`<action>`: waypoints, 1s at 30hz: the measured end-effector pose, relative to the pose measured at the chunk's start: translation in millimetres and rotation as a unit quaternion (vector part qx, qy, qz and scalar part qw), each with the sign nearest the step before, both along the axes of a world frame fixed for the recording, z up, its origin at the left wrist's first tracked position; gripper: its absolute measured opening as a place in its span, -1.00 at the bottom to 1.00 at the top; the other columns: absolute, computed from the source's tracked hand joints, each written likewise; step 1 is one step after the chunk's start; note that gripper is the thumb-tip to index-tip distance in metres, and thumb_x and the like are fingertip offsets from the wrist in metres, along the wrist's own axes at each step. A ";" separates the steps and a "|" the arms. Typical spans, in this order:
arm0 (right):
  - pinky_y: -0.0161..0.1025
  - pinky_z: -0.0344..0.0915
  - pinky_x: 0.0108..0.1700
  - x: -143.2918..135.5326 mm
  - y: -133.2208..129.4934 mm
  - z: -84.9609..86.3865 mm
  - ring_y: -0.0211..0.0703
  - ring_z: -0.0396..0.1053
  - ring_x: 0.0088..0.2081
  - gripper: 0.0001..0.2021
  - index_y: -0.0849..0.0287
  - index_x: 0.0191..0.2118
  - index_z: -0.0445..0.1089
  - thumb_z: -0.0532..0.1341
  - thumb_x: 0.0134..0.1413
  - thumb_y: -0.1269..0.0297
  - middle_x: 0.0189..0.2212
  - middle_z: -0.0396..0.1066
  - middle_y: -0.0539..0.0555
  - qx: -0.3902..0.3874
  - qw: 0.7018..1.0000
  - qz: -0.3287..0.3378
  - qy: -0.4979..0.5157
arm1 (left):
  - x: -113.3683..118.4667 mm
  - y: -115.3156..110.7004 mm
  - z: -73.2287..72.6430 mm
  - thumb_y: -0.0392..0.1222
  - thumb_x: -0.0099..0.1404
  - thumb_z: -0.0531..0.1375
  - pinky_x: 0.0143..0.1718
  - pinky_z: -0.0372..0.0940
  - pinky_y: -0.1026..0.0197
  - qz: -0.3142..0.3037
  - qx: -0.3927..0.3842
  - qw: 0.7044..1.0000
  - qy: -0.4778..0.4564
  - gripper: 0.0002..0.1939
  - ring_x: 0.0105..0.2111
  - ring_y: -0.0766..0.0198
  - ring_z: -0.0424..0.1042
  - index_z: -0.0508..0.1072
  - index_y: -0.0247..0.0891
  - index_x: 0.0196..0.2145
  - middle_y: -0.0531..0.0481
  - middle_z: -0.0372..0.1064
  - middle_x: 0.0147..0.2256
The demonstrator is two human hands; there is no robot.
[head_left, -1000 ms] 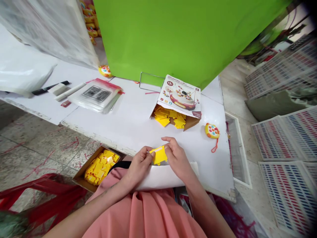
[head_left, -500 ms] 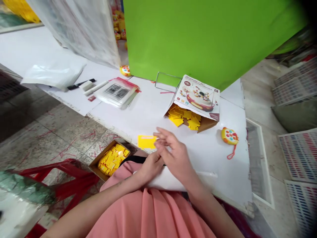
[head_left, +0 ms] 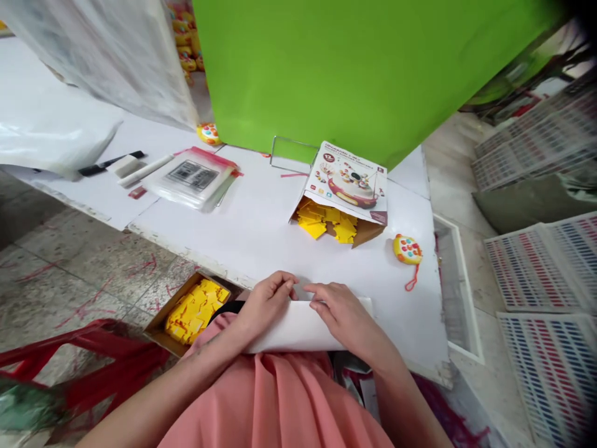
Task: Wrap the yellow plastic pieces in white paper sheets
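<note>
My left hand (head_left: pixel 271 303) is at the table's front edge with its fingers curled together; whatever it may hold is too small or hidden to make out. Beside it, my right hand (head_left: pixel 342 317) has its thumb and forefinger apart with nothing visible between them. Both hands rest over a white sheet-like piece (head_left: pixel 298 330) at the edge by my body. Beyond them, an open printed toy box (head_left: pixel 352 180) lies on its side, and flat yellow plastic pieces (head_left: pixel 326 221) show in its mouth. To my left, a cardboard box (head_left: pixel 158 333) low down holds many more yellow pieces.
A yellow toy with coloured buttons (head_left: pixel 407 250) and a red cord lies at right on the white table (head_left: pixel 242 242). Plastic bags (head_left: pixel 181 180), a white stick (head_left: pixel 147 171) and a black-handled tool (head_left: pixel 109 163) lie at left. A green panel (head_left: pixel 317 74) stands behind; crates (head_left: pixel 555 261) are at right.
My hands have come apart, the left near the table edge and the right back to the right. The flat yellow piece that lay by my fingers is out of sight. The view has shifted rightward.
</note>
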State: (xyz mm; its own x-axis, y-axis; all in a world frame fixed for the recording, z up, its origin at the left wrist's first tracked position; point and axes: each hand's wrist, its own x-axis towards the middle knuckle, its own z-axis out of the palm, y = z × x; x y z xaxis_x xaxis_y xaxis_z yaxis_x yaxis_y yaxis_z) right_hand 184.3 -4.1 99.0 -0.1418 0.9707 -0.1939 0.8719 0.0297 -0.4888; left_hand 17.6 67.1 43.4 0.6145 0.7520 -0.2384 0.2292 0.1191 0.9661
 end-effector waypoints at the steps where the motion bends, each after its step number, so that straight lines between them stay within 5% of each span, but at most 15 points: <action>1: -0.13 0.18 -0.05 1.8 0.2 -0.7 -0.15 0.29 -0.13 -0.72 0.11 -0.02 0.26 0.03 0.16 0.45 -0.17 0.41 0.04 0.001 1.000 0.001 0.000 | -4.0 3.5 2.0 -0.08 0.29 -0.03 -0.34 0.18 0.31 -0.034 0.024 0.999 0.023 -0.70 -0.37 0.28 0.34 0.37 -0.26 -0.16 0.00 0.40 -0.37; 6: -0.14 0.16 -0.07 6.8 4.1 -7.0 -0.16 0.30 -0.15 -0.78 0.12 -0.10 0.30 0.03 0.17 0.44 -0.21 0.42 0.04 0.028 1.000 -0.002 -0.009 | -22.7 15.7 9.5 -0.06 0.20 0.08 -0.41 0.15 0.33 -0.132 0.101 0.979 0.120 -0.74 -0.40 0.27 0.33 0.45 -0.20 -0.23 0.03 0.42 -0.38; 18: -0.09 0.13 -0.15 -26.6 5.6 -31.3 -0.09 0.22 -0.24 -0.82 0.05 -0.20 0.41 0.11 0.14 0.40 -0.34 0.36 0.07 0.204 0.975 -0.045 -0.080 | -18.1 10.9 6.5 -0.08 0.18 0.04 -0.53 0.12 0.35 -0.036 0.033 0.992 0.115 -0.74 -0.50 0.32 0.28 0.45 -0.28 -0.40 0.07 0.37 -0.51; 30: -0.08 0.14 -0.11 -31.7 9.9 -33.4 -0.08 0.24 -0.19 -0.89 0.14 -0.22 0.34 0.10 0.14 0.35 -0.28 0.38 0.08 0.183 0.979 -0.091 -0.016 | -16.9 15.2 8.3 -0.08 0.17 0.05 -0.49 0.16 0.34 -0.027 0.027 0.994 0.107 -0.74 -0.48 0.29 0.31 0.45 -0.29 -0.41 0.05 0.39 -0.49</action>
